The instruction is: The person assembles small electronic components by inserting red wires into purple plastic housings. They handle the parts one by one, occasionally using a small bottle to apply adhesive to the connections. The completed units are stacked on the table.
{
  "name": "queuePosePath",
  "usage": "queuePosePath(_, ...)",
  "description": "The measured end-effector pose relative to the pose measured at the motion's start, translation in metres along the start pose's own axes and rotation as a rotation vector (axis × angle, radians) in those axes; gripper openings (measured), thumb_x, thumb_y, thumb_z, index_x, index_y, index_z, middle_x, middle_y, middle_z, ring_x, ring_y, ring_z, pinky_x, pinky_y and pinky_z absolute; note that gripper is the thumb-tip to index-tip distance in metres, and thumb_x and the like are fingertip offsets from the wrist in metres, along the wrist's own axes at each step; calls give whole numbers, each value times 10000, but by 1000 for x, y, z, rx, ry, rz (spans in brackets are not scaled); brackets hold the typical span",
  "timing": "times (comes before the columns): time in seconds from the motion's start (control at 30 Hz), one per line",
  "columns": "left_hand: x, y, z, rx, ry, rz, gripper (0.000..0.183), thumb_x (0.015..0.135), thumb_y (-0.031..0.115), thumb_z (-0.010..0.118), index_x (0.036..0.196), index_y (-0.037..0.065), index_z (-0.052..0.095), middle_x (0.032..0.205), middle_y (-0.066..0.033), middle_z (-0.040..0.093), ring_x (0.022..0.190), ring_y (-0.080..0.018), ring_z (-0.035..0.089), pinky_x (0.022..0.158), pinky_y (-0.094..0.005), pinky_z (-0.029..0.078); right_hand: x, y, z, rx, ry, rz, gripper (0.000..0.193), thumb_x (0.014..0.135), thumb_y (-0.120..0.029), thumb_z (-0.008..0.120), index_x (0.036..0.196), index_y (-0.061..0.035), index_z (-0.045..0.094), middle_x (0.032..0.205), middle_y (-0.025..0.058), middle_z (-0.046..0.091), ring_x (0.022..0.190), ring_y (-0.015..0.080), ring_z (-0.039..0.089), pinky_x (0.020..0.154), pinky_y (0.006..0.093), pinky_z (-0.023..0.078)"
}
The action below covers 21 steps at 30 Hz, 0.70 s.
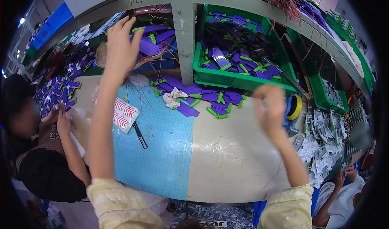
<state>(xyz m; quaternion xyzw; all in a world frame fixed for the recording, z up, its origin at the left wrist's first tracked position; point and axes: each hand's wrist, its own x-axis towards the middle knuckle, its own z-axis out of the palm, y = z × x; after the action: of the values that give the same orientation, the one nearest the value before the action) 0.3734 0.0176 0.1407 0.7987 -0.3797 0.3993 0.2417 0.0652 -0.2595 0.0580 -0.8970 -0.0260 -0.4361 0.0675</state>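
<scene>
My left hand (123,46) is raised at the opening under the metal frame, thumb spread from the straight fingers, with nothing visible in it. It is in front of a tray (101,55) of purple flat pieces with bright green ends (150,46) and thin red wires. My right hand (269,109) hovers above the right side of the table, left of a yellow tape roll (295,107). Its fingers are curled and blurred by motion, and I cannot see whether they hold anything. A loose heap of purple and green pieces (210,96) lies between the hands.
A green bin (243,81) full of purple pieces stands behind the metal post (183,34). A black pen (140,136), a red-striped packet (123,115) and crumpled tissue (174,97) lie on the table. Grey-white parts (324,140) pile up at right. Co-workers (56,164) sit on both sides.
</scene>
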Motion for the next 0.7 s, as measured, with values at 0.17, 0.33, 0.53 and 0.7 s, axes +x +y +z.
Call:
queuePosePath(0.17, -139, 139, -31, -576, 53, 4, 192, 824, -130, 531, 917, -34, 668, 966, -168, 699, 869, -310, 669, 789, -402, 518, -9, -66, 125, 305, -270, -23, 391, 875, -42, 638, 1258, -9, 567, 1236, 177, 602, 1190, 333, 564, 1003, 472, 439)
queuePosePath(0.33, -221, 138, 45, -304, -336, -270, 263, 888, 45, 597, 1142, 0, 645, 1280, -171, 585, 1159, -341, 540, 972, -464, 439, -4, -61, 193, -3, -504, -30, 409, 951, -202, 568, 1334, -60, 558, 1293, 131, 579, 1229, 297, 511, 948, 522, 408)
queuePosePath(0.53, -222, 135, 55, -284, -456, -284, 407, 884, 188, 697, 1240, 1, 629, 1339, -167, 539, 1189, -377, 475, 1018, -484, 406, -32, -56, 135, -111, -472, -51, 417, 902, -257, 633, 1268, -58, 609, 1140, 77, 592, 1146, 260, 511, 977, 606, 341)
queuePosePath(0.7, -256, 201, 4, -439, -508, -262, 439, 806, 141, 786, 1197, -3, 651, 1302, -167, 536, 1182, -375, 474, 984, -465, 440, -78, -54, 70, 67, -509, 3, 405, 809, -98, 722, 1196, -22, 631, 1217, 114, 611, 1137, 269, 554, 1010, 593, 332)
